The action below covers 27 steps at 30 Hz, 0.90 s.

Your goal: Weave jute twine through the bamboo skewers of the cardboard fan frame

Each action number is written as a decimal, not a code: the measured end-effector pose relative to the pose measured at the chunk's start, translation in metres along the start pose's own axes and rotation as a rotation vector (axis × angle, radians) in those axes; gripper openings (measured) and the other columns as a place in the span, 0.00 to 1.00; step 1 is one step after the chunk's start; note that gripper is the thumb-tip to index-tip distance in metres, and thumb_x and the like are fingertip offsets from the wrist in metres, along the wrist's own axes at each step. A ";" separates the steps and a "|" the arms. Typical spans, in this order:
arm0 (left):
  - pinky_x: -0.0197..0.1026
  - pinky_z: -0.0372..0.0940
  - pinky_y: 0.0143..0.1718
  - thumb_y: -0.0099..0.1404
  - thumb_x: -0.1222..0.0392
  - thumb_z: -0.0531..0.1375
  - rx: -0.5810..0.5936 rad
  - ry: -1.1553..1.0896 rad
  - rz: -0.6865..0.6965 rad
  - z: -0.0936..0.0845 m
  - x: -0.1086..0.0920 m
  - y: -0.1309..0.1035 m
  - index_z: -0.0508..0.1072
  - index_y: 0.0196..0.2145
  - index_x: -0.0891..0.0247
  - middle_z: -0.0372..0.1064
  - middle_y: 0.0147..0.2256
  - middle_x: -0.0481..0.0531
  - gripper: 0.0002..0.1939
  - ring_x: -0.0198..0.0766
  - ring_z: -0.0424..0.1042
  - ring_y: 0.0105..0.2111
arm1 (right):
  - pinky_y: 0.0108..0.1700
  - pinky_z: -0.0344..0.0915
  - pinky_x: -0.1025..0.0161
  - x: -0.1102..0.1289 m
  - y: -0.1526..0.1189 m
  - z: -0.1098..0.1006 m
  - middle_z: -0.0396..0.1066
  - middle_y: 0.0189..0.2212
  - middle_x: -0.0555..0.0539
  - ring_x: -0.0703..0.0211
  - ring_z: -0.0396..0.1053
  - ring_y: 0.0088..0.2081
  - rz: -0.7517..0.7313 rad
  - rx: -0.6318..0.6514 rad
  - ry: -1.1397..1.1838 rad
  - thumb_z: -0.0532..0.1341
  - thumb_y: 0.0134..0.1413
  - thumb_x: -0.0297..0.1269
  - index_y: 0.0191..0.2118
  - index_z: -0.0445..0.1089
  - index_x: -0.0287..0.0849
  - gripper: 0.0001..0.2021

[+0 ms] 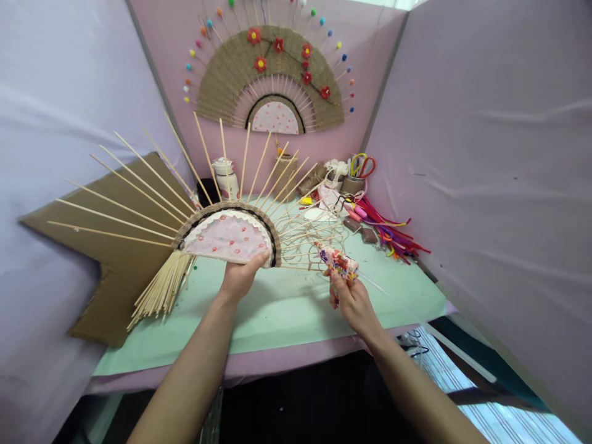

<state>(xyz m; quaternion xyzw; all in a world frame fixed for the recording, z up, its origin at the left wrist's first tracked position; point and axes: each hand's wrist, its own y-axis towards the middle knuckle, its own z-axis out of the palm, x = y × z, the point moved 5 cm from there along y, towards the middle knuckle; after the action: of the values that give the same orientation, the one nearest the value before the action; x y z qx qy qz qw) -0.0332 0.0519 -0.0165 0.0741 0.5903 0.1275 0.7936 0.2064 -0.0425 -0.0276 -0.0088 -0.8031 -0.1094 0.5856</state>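
Note:
A half-round fan base [226, 235], covered in pink flowered cloth with white lace and a woven rim, is held up over the table. Thin wooden sticks spread outward from its rim. My left hand [240, 279] grips it at the lower right, thumb on the front and fingers hidden behind. In my right hand [349, 297] is a glue gun [339, 261] wrapped in flowered cloth, its nozzle pointing left near the sticks on the right side. A clear glue stick [377, 285] appears to extend from its back.
Bundled sticks [161, 287] and brown cardboard [124, 246] lie left. Tangled twine [305, 231], colored pipe cleaners [388, 228], a white jar [226, 179] and a scissors cup [354, 184] stand or lie behind. A finished fan [272, 74] hangs on the back wall.

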 end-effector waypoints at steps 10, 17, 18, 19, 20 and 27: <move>0.44 0.68 0.48 0.39 0.56 0.74 -0.073 -0.081 -0.083 0.002 -0.004 0.001 0.75 0.44 0.58 0.75 0.42 0.53 0.31 0.46 0.71 0.49 | 0.27 0.59 0.64 0.011 -0.002 -0.021 0.60 0.17 0.52 0.62 0.59 0.21 -0.035 0.126 -0.003 0.48 0.60 0.59 0.35 0.68 0.39 0.26; 0.34 0.67 0.33 0.39 0.60 0.74 -0.113 -0.214 -0.167 0.006 -0.005 0.002 0.75 0.39 0.61 0.76 0.39 0.52 0.26 0.39 0.74 0.37 | 0.36 0.63 0.59 -0.028 0.037 -0.134 0.72 0.34 0.42 0.51 0.68 0.34 -0.147 -0.193 -0.646 0.56 0.54 0.53 0.40 0.70 0.41 0.20; 0.34 0.67 0.32 0.39 0.60 0.74 -0.106 -0.217 -0.174 0.007 -0.005 0.001 0.75 0.38 0.61 0.76 0.39 0.52 0.26 0.38 0.74 0.37 | 0.38 0.63 0.58 -0.039 0.041 -0.140 0.73 0.36 0.40 0.49 0.69 0.36 -0.137 -0.145 -0.713 0.56 0.54 0.51 0.42 0.70 0.40 0.19; 0.33 0.67 0.32 0.39 0.61 0.74 -0.098 -0.219 -0.180 0.008 -0.004 0.001 0.76 0.39 0.61 0.76 0.38 0.52 0.26 0.38 0.74 0.37 | 0.41 0.64 0.57 -0.050 0.043 -0.143 0.73 0.39 0.38 0.47 0.69 0.39 -0.122 -0.092 -0.772 0.55 0.54 0.49 0.44 0.70 0.40 0.19; 0.33 0.67 0.33 0.39 0.61 0.74 -0.092 -0.223 -0.184 0.008 -0.004 0.001 0.76 0.40 0.61 0.76 0.38 0.51 0.26 0.37 0.74 0.36 | 0.43 0.64 0.56 -0.061 0.044 -0.143 0.72 0.41 0.37 0.46 0.69 0.41 -0.099 -0.040 -0.820 0.55 0.55 0.47 0.46 0.70 0.39 0.19; 0.34 0.68 0.36 0.43 0.63 0.72 0.025 -0.242 -0.256 0.013 -0.001 -0.002 0.72 0.50 0.59 0.77 0.40 0.52 0.34 0.38 0.74 0.39 | 0.49 0.63 0.50 -0.077 0.041 -0.123 0.69 0.46 0.33 0.40 0.68 0.49 0.029 0.138 -1.025 0.56 0.55 0.41 0.57 0.66 0.38 0.25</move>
<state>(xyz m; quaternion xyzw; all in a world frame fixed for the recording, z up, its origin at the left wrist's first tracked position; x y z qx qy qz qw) -0.0206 0.0504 -0.0125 0.0227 0.4967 0.0082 0.8676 0.3516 -0.0168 -0.0578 -0.0337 -0.9920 -0.0300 0.1177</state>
